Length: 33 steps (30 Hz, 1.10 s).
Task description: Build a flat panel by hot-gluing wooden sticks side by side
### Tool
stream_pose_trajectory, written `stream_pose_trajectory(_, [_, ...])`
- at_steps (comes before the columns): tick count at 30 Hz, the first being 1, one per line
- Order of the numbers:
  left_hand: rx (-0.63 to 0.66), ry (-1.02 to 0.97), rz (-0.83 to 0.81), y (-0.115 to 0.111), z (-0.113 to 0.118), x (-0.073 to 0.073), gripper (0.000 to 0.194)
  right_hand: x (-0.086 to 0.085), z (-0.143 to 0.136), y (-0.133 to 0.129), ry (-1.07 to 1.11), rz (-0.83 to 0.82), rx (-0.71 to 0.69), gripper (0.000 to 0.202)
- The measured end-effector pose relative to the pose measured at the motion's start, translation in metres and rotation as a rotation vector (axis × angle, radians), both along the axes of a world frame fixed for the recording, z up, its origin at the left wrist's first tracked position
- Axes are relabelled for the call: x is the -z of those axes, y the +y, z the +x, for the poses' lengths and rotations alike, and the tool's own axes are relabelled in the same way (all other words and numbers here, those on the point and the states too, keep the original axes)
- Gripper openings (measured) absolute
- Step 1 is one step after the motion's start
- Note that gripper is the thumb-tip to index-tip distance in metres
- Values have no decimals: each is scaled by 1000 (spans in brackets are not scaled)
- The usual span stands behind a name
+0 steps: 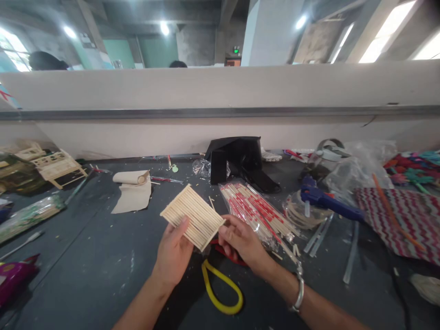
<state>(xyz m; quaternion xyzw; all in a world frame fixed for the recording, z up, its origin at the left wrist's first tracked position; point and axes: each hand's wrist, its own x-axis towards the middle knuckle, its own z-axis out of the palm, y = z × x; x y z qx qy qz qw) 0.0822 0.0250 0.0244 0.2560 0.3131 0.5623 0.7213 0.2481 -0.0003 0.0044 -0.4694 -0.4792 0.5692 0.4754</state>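
A small flat panel of pale wooden sticks [193,216] is held tilted above the dark table. My left hand [175,252] grips its lower left side, thumb on top. At the right corner of the panel, my right hand [242,240] pinches the edge between thumb and fingers. Below the hands lies a yellow loop handle [225,293], with a red part partly hidden under my right hand. Packs of chopsticks in clear and red wrapping [257,208] are just right of the panel.
A blue glue gun [326,201] and clear glue sticks [351,256] lie right, near patterned cloth [398,224]. A black stand [237,160] is behind. Brown paper [134,195] and a small wooden chair-like model [58,167] are left. A low partition [206,91] closes the back.
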Motion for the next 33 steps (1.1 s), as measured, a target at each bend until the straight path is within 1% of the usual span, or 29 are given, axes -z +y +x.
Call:
stream_pose_trajectory(3, [52, 115, 125, -6, 0, -4, 36, -1, -1, 0, 168, 11, 5, 32])
stream_pose_trajectory(5, [68, 189, 223, -8, 1, -6, 44, -3, 3, 1, 249, 75, 31, 26])
stream_pose_trajectory(7, [65, 255, 264, -9, 2, -5, 56, -7, 9, 1, 274, 149, 69, 23])
stream_pose_trajectory(9, [114, 321, 224, -9, 3, -5, 72, -11, 15, 1, 278, 202, 87, 22])
stream_pose_trajectory(11, [211, 352, 127, -10, 4, -5, 87, -16, 20, 0, 297, 216, 106, 19])
stream_pose_trajectory(12, [258, 350, 91, -11, 4, -6, 91, -18, 22, 0, 318, 209, 116, 19])
stream_pose_trajectory(14, [301, 322, 66, -14, 3, -7, 88, -20, 24, -1, 376, 175, 136, 20])
stream_pose_trajectory(16, [308, 243, 89, -17, 1, -8, 76, -21, 24, 0, 439, 120, 136, 21])
stream_pose_trajectory(17, [333, 202, 101, -18, 0, -9, 68, -21, 24, 0, 466, 90, 130, 21])
stream_pose_trajectory(19, [441, 152, 107, -19, -2, -11, 57, -21, 23, 1, 505, 38, 120, 19])
stream_pose_trajectory(21, [572, 148, 101, -19, -3, -14, 50, -22, 23, 3, 539, 28, 131, 17])
stream_pose_trajectory(22, [615, 155, 95, -19, -3, -15, 49, -23, 23, 3, 551, 28, 139, 16])
stream_pose_trajectory(24, [672, 113, 84, -18, -5, -16, 52, -26, 23, 4, 551, 22, 155, 15])
stream_pose_trajectory(27, [737, -68, 29, -17, -8, -15, 62, -30, 23, 4, 497, -13, 159, 14])
stream_pose_trajectory(29, [758, -153, -21, -17, -9, -12, 61, -31, 23, 3, 461, -13, 160, 14])
stream_pose_trajectory(31, [747, -146, -41, -17, -8, -8, 54, -30, 22, 2, 429, 8, 137, 14])
stream_pose_trajectory(33, [727, -94, -39, -19, -4, -4, 48, -27, 20, 1, 396, 35, 93, 15])
